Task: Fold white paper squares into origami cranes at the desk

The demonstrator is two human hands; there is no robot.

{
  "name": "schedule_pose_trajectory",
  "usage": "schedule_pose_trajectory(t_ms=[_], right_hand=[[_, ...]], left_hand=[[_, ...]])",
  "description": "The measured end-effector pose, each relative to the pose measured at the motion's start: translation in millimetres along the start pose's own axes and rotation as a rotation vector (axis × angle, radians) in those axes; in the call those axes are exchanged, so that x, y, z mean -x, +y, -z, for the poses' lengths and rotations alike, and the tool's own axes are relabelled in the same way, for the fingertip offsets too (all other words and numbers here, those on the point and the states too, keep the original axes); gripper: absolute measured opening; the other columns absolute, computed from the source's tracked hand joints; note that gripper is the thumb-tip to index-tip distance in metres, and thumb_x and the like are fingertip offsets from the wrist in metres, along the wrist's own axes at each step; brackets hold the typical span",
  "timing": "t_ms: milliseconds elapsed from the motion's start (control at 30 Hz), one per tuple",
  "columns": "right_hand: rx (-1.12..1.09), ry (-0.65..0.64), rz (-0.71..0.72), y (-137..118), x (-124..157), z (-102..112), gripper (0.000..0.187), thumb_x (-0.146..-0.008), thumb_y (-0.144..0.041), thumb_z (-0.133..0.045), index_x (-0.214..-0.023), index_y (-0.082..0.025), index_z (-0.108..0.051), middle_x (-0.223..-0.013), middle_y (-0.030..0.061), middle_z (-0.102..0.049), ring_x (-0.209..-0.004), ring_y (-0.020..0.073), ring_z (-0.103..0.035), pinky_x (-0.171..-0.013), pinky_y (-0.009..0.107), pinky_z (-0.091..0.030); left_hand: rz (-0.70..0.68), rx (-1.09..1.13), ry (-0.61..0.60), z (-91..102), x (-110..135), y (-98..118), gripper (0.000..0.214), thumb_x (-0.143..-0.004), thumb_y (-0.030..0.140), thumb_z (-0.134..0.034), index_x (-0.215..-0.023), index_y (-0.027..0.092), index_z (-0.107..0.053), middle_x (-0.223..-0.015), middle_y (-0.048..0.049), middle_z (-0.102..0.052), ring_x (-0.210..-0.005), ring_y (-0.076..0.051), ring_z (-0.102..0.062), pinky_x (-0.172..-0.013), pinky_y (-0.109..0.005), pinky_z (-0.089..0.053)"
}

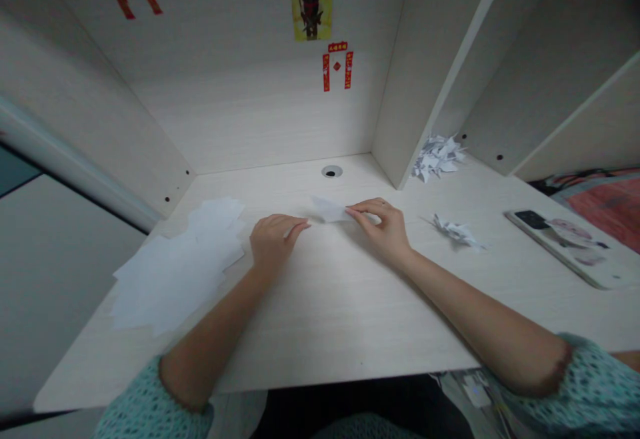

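Observation:
Over the middle of the desk, my right hand [383,225] pinches a small white piece of paper [330,210] by its right end. The paper looks slightly blurred and juts out to the left. My left hand [275,239] is closed in a pinch just left of that paper, thumb and forefinger together; whether something thin lies between them I cannot make out. Left of this hand, a spread pile of white paper sheets [175,272] lies flat. To the right of my right hand is a little bunch of folded white paper pieces [457,232].
A larger heap of folded paper pieces [437,157] sits beyond the upright partition [425,79]. At the right lies a phone [570,245], near red cloth [605,202]. A round cable hole [331,171] is at the back of the desk [320,332].

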State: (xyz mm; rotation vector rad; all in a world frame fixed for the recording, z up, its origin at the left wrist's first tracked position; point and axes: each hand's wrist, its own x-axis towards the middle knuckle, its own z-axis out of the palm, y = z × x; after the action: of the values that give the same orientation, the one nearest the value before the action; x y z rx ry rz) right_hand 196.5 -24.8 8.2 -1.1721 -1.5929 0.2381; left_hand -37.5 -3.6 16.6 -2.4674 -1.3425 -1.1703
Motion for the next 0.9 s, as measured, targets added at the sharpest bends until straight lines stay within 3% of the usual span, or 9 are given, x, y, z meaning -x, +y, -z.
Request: schedule_pose_trajectory(t_ms=[133, 267, 400, 533, 667, 767, 900], right_hand=[[-0.241, -0.044, -0.182, -10, 6, -11, 0.016, -0.076, -0.035, -0.066, -0.074, -0.021, -0.072, -0.077, 0.0056, -0.071, -0.074, 0.0195, -0.063, -0.07, 0.034, -0.048], [-0.391, -0.105, -0.345, -12, 9, -14, 0.018, -0.072, -0.039, -0.069, -0.073, -0.02, -0.072, -0.076, 0.0052, -0.071, -0.07, 0.0183, -0.063, -0.067, 0.032, -0.048], [-0.528, -0.199, -0.335, -11, 10, -14, 0.017, -0.071, -0.038, -0.07, -0.073, -0.021, -0.072, -0.079, 0.0046, -0.071, -0.073, 0.0181, -0.063, -0.07, 0.032, -0.049], [-0.656, -0.305, -0.291, -12, 11, -14, 0.018, -0.072, -0.039, -0.07, -0.075, -0.022, -0.072, -0.095, 0.0061, -0.07, -0.09, 0.0192, -0.063, -0.084, 0.036, -0.047], [-0.887, -0.423, -0.508, -15, 8, -15, 0.032, -0.078, -0.05, -0.06, -0.077, -0.019, -0.068, -0.113, 0.0092, -0.065, -0.1, 0.0202, -0.061, -0.089, 0.037, -0.047], [-1.011, -0.518, -0.703, -16, 7, -16, 0.029, -0.075, -0.048, -0.064, -0.078, -0.02, -0.062, -0.099, 0.0071, -0.068, -0.084, 0.0167, -0.064, -0.076, 0.032, -0.051], [-0.998, -0.503, -0.653, -14, 9, -16, 0.026, -0.067, -0.039, -0.074, -0.083, -0.021, -0.061, -0.076, -0.0003, -0.064, -0.067, 0.0119, -0.059, -0.067, 0.027, -0.047]], left_hand=[[0.127, 0.117, -0.077, -1.7, 5, 15, 0.019, -0.08, 0.04, -0.061, -0.083, 0.025, -0.072, -0.087, -0.0012, -0.074, -0.083, -0.02, -0.066, -0.079, -0.033, -0.046], [0.297, 0.26, -0.153, -1.3, 6, 23, 0.021, -0.076, 0.044, -0.064, -0.079, 0.025, -0.072, -0.083, -0.0009, -0.073, -0.076, -0.019, -0.065, -0.073, -0.031, -0.047], [0.482, 0.542, -0.242, 0.8, 1, 26, 0.022, -0.075, 0.043, -0.064, -0.081, 0.024, -0.072, -0.085, -0.0004, -0.073, -0.077, -0.019, -0.065, -0.073, -0.031, -0.047], [0.608, 0.906, -0.322, -0.1, -3, 25, 0.024, -0.075, 0.039, -0.062, -0.084, 0.019, -0.072, -0.089, -0.0042, -0.073, -0.084, -0.021, -0.066, -0.08, -0.034, -0.049], [0.644, 0.968, -0.353, -2.7, -3, 24, 0.023, -0.072, 0.036, -0.065, -0.086, 0.019, -0.072, -0.092, -0.0042, -0.073, -0.088, -0.022, -0.065, -0.086, -0.036, -0.048], [0.622, 0.987, -0.374, -3.1, -2, 24, 0.026, -0.073, 0.037, -0.064, -0.089, 0.019, -0.072, -0.095, -0.0041, -0.073, -0.09, -0.023, -0.065, -0.088, -0.038, -0.047], [0.604, 1.018, -0.396, -2.9, -2, 23, 0.024, -0.074, 0.037, -0.063, -0.089, 0.02, -0.072, -0.095, -0.0033, -0.073, -0.091, -0.023, -0.065, -0.09, -0.038, -0.046]])
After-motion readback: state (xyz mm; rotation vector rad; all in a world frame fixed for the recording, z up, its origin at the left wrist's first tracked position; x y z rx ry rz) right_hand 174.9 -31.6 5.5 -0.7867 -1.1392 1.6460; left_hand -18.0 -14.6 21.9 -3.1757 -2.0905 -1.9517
